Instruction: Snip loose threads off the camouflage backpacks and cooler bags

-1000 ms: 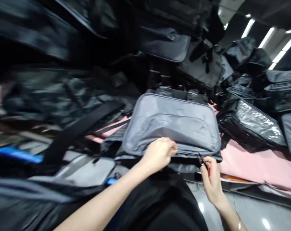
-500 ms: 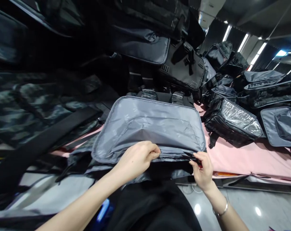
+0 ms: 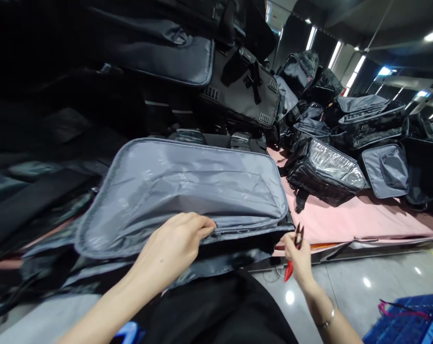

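Note:
A dark bag with a grey lined flap [image 3: 202,179] lies open in front of me, its black opening showing below the flap's edge. My left hand [image 3: 182,239] pinches the flap's near edge around its middle. In my right hand [image 3: 298,253] is a pair of thread snips [image 3: 289,270] with red handles and dark blades pointing up. That hand is off the bag's right corner, above the front edge of the pink table cover. A silver bracelet circles the right wrist.
Dark bags are piled behind and to the left. On the pink cover [image 3: 331,215] at right sit a silver-lined bag [image 3: 334,160] and a grey-lined bag [image 3: 385,169]. A blue plastic crate [image 3: 395,320] stands on the floor at lower right.
The snips have moved away from the flap's right corner and now point upward. My left hand still pinches the edge. The view has turned right, bringing the blue crate into sight.

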A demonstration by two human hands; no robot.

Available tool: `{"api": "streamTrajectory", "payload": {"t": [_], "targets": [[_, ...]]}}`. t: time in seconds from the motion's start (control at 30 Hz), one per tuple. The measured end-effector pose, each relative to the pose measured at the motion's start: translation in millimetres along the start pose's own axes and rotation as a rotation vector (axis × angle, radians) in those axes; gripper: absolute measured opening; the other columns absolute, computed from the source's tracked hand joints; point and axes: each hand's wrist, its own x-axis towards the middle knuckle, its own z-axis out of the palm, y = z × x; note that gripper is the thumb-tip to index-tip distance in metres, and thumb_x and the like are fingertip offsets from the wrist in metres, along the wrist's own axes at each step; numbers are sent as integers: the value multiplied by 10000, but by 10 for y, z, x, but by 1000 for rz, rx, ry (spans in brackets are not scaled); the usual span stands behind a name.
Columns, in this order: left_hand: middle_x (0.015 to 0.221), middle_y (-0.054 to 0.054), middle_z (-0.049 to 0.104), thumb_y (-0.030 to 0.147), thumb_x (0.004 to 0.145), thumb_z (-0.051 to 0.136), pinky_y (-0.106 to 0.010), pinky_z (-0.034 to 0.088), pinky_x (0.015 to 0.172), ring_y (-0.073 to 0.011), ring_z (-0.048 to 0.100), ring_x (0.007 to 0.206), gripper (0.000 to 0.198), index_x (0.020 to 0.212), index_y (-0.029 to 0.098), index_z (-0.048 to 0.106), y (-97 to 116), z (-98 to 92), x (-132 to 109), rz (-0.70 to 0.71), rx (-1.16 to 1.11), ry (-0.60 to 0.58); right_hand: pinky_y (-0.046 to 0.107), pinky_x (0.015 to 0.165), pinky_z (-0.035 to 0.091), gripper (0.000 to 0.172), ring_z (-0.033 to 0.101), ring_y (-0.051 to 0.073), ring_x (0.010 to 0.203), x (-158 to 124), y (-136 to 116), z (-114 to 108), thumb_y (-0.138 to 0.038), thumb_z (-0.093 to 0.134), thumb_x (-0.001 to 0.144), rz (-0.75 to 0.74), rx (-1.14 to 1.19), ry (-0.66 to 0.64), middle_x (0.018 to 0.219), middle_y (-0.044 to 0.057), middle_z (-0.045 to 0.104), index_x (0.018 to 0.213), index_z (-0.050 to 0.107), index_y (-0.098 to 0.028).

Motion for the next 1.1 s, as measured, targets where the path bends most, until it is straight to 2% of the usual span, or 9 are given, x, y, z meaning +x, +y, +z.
{"api": "streamTrajectory", "payload": {"t": [0.13,0.23,0.33,0.53,0.67,0.77,0.93,1.0,1.1], "targets": [[765,-45,679,348,786,392,-323,440,651,-239,605,752,266,718,248,629,25,48,16,-16,32,-5,199,380,157,360,209,46,387,-172,70,425,-502,668,710,135,116,-185,451,-93,311,731,608,-148],[763,-43,675,331,810,377,-332,445,667,-237,600,751,278,733,238,628,22,112,-25,6,67,-3,185,371,147,419,182,31,384,-177,47,736,-521,707,664,180,302,-167,455,-111,283,628,456,-187],[756,-43,660,316,855,355,-333,445,679,-228,589,736,297,763,221,621,36,177,-78,111,109,80,176,363,140,506,170,26,379,-116,-6,871,-511,731,650,178,409,-94,432,-128,249,591,325,-214],[826,-48,651,343,872,455,-339,431,681,-230,574,761,215,869,200,616,247,318,-62,351,289,190,179,371,135,494,162,21,380,4,-87,700,-496,728,670,108,439,-124,432,-135,232,595,334,-207],[735,-42,632,304,877,459,-331,406,636,-224,567,701,206,788,186,603,408,442,9,293,416,237,190,380,137,507,165,24,395,64,-59,583,-510,720,672,97,397,-152,449,-123,234,574,327,-206],[700,-42,623,297,883,438,-323,396,625,-228,574,697,230,749,183,586,470,516,58,212,403,183,190,387,150,479,172,31,406,86,5,530,-500,707,688,95,362,-118,473,-117,244,597,341,-204],[719,-31,634,299,878,442,-317,399,640,-223,584,716,225,742,189,584,486,573,92,148,367,119,217,571,364,241,421,94,605,-79,79,388,-406,535,848,-76,-22,-44,678,-32,459,774,505,-179],[721,-24,636,297,878,447,-313,404,648,-216,584,712,221,746,189,586,473,582,88,153,363,140,236,655,383,183,462,113,695,-205,73,322,-351,446,901,-122,-172,-72,764,-14,498,908,523,-185],[713,-18,634,299,876,460,-307,401,633,-209,583,697,209,752,189,588,453,588,82,184,355,171,227,629,378,141,473,113,659,-354,29,267,-314,474,892,-155,-299,-87,734,-26,506,946,512,-190]]}}
